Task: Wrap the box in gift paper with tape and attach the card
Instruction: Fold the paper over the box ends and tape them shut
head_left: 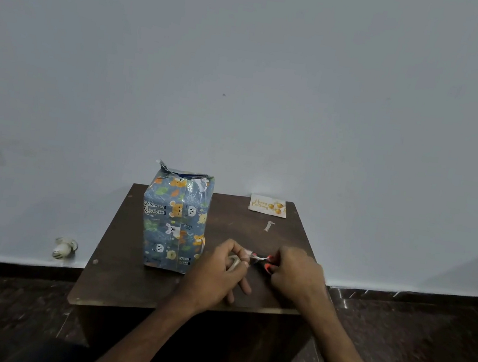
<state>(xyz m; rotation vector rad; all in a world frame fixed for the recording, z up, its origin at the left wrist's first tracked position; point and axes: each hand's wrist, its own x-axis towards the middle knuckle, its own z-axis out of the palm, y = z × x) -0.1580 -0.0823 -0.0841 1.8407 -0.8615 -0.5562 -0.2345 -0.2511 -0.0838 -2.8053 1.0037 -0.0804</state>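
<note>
A box (176,221) wrapped in blue animal-print gift paper stands upright at the left of a small dark wooden table (133,282); the paper at its top end is ragged and partly open. My left hand (216,272) grips a roll of clear tape (233,262) just right of the box. My right hand (295,275) holds small orange-handled scissors (266,263) at the strip of tape stretched between the two hands. A white "Happy Birthday" card (268,205) with gold balloons lies flat at the table's far right corner.
A crumpled scrap of tape (269,225) lies on the table below the card. The table stands against a pale wall on a dark floor. A white plug-like object (65,247) sits low on the wall to the left.
</note>
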